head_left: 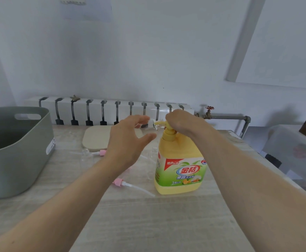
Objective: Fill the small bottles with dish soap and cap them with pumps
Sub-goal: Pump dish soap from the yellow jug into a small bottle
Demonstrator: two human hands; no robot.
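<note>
- While a gray tub (17, 151) stands on the counter (148, 224) well left of the left hand (128, 142), a pink pump (118, 182) lies just below that wrist.
- The left hand, half open, curves fingers and thumb round a clear small bottle (155, 124), whose mouth meets the nozzle.
- The dish soap bottle (180, 166) stands upright under the right hand (181, 122).
- The right hand curls over the yellow pump head (160, 123).

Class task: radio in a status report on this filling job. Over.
Left hand holds small bottle at spout. Right hand grips pump head. Pink pump lies beside soap jug.
</note>
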